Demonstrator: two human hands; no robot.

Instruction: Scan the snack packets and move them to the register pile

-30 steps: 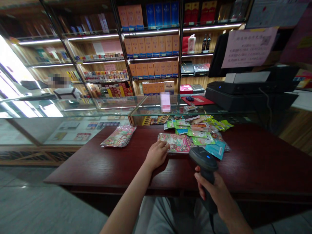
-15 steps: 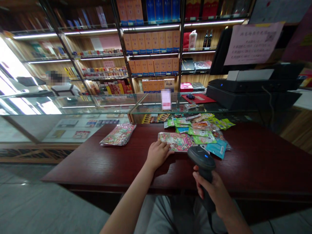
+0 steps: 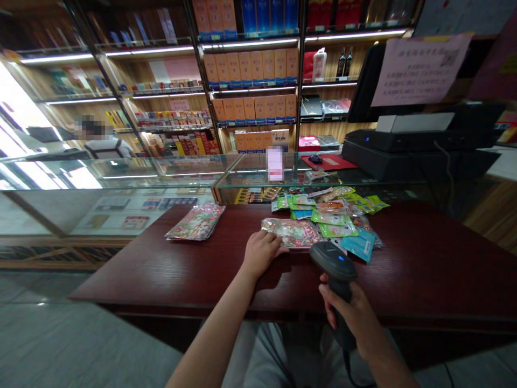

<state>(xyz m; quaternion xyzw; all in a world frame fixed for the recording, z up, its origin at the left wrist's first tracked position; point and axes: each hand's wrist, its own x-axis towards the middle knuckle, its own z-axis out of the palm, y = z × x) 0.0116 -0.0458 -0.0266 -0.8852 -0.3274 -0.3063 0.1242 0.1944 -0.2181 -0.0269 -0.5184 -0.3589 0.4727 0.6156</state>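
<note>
A glossy pink-and-green picture packet (image 3: 297,233) lies on the dark red wooden table (image 3: 194,275). My left hand (image 3: 262,252) is on its near left corner, with curled fingers over the top and the thumb along the front edge. In my right hand (image 3: 349,307) is a black barcode scanner (image 3: 334,263), gripped by its handle. Its head is just in front of the packet's right end, and a small blue light glows on top. Further left lies a similar stack of picture packets (image 3: 197,222), apart from both hands.
Small green and blue snack bags (image 3: 335,218) are heaped against the packet's right and far sides. A glass display counter (image 3: 226,180) borders the table's far edge. Black checkout equipment (image 3: 404,153) stands at the right. A person (image 3: 105,145) is behind the counter at far left.
The packet under my left hand has shifted slightly, its front edge a little farther away and its surface shine different. Both hands and the scanner stay almost in place.
</note>
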